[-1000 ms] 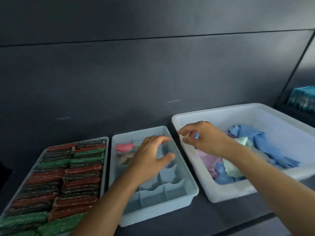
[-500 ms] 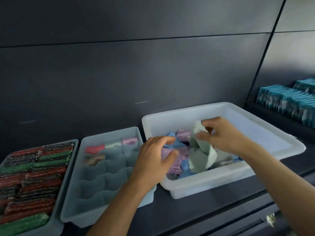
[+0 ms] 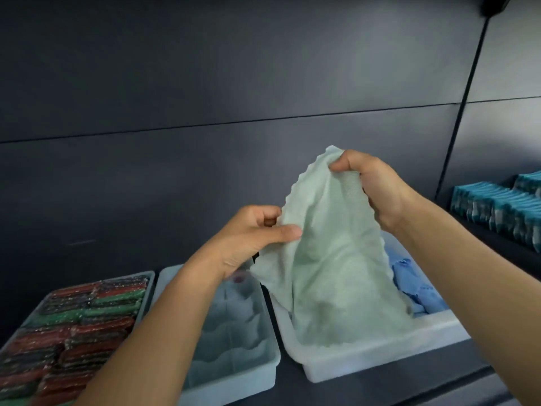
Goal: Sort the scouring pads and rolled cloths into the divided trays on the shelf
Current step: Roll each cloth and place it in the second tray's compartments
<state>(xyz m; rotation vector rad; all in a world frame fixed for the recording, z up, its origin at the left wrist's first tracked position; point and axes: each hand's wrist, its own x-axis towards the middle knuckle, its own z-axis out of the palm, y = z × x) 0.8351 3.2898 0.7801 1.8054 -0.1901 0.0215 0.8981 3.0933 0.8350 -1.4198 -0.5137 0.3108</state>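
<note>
Hands both pinch one pale green cloth (image 3: 330, 259), raised over the white tub (image 3: 380, 358) at right: left hand (image 3: 248, 238) on its left edge, right hand (image 3: 374, 189) on its top corner. Blue cloths (image 3: 415, 285) lie in that tub. Leftward sit one divided tray (image 3: 234, 347), then one tray (image 3: 149, 276) of scouring pads (image 3: 87, 326).

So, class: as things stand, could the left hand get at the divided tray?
Probably yes, once it lets go. The left hand pinches the cloth, as does the right hand, but the divided tray lies open just below it, with nothing in the way.
</note>
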